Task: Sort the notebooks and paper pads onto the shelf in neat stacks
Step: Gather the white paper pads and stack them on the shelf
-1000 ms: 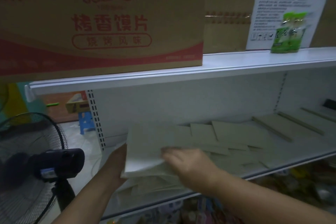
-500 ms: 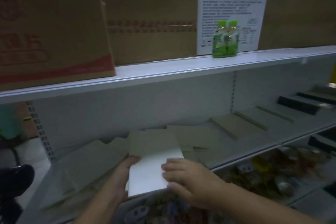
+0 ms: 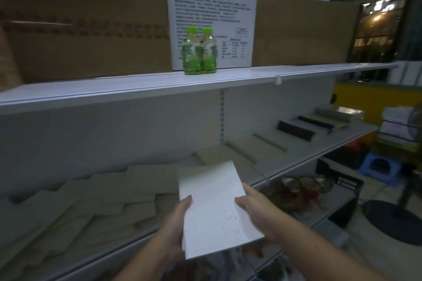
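Observation:
A white paper pad [image 3: 214,207] is held in front of the middle shelf [image 3: 303,155], tilted with its far edge up. My left hand [image 3: 177,228] grips its left edge, thumb on top. My right hand [image 3: 255,211] holds its right edge, fingers curled under. Loose grey-brown notebooks [image 3: 109,198] lie scattered and overlapping on the shelf's left part. Further right lie neater grey stacks [image 3: 255,146], then black-edged notebooks [image 3: 303,126] and a thick stack [image 3: 338,114] at the far end.
The upper shelf [image 3: 159,84] carries cardboard boxes [image 3: 86,36], a white printed box [image 3: 212,23] and two green bottles [image 3: 198,51]. Below the middle shelf sit packaged goods [image 3: 296,191] and a black crate [image 3: 338,180]. A blue stool [image 3: 379,166] stands on the floor at right.
The view has swung right along the shelf. Both hands have lifted the white pad off the scattered pile and now hold it by its two sides in front of the shelf.

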### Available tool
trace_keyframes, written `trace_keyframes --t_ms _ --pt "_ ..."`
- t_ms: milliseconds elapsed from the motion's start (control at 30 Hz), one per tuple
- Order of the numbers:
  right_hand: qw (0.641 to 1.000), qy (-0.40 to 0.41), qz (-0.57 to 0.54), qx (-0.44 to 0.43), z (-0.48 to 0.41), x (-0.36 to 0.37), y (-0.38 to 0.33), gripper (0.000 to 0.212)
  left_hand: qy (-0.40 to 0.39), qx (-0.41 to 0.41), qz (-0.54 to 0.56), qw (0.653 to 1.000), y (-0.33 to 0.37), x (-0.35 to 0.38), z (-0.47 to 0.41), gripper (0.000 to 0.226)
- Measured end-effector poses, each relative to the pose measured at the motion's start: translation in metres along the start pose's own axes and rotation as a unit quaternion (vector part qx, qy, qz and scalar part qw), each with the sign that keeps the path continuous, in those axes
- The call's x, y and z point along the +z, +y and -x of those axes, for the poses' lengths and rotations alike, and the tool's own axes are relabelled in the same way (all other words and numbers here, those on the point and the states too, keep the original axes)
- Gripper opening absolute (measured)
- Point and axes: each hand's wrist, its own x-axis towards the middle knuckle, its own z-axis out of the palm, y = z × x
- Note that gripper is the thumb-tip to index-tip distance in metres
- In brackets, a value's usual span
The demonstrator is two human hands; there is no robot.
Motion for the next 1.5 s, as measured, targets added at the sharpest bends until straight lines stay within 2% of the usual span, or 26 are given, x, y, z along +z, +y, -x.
trace_keyframes --t_ms 133,267,433,567,667,733,867,933,1000,1067,1167,1300,1367,1500 --pt "0.999 0.026 0.036 0.013 -0.014 -0.044 0.005 0.046 -0.017 0.008 -0.043 0.999 0.000 0.034 -0.030 0.027" --pt "0.998 0.060 0.024 0.016 -0.038 -0.070 0.009 0.049 -0.006 -0.002 -0.061 0.998 -0.005 0.067 -0.070 0.027" --pt "0.996 0.074 0.038 0.031 -0.082 -0.116 -0.005 0.049 0.027 0.084 -0.063 0.994 -0.003 0.109 -0.145 0.025" --pt "0.991 0.100 0.067 0.056 -0.125 -0.158 -0.021 0.046 0.039 0.078 -0.087 0.992 0.005 0.142 -0.198 0.035" --pt "0.987 0.115 0.090 0.060 -0.152 -0.184 -0.029 0.057 0.059 0.082 -0.129 0.986 0.013 0.166 -0.233 0.048" --pt "0.985 0.141 0.091 0.048 -0.167 -0.200 -0.037 0.056 0.086 0.085 -0.157 0.980 0.023 0.185 -0.249 0.053" --pt "0.974 0.210 0.081 0.039 -0.193 -0.238 -0.045 0.046 0.025 0.046 -0.149 0.987 0.031 0.219 -0.280 0.055" --pt "0.968 0.234 0.076 0.043 -0.206 -0.258 -0.044 0.048 -0.013 0.007 -0.133 0.991 0.030 0.229 -0.297 0.057" --pt "0.963 0.256 0.070 0.045 -0.217 -0.278 -0.044 0.049 -0.052 -0.014 -0.114 0.992 0.031 0.239 -0.303 0.041" --pt "0.961 0.265 0.069 0.045 -0.229 -0.295 -0.048 0.046 -0.049 0.004 -0.141 0.989 0.034 0.251 -0.309 0.022" --pt "0.963 0.247 0.092 0.059 -0.253 -0.322 -0.052 0.043 -0.024 0.041 -0.150 0.988 0.038 0.274 -0.323 0.011" --pt "0.958 0.196 0.193 0.084 -0.291 -0.358 -0.053 0.042 0.004 0.070 -0.132 0.989 0.033 0.305 -0.343 0.016" --pt "0.953 0.168 0.241 0.074 -0.305 -0.376 -0.058 0.040 0.027 0.078 -0.129 0.988 0.027 0.319 -0.359 0.024" --pt "0.935 0.127 0.328 0.042 -0.336 -0.406 -0.066 0.031 0.083 0.115 -0.155 0.978 0.011 0.333 -0.415 0.054"
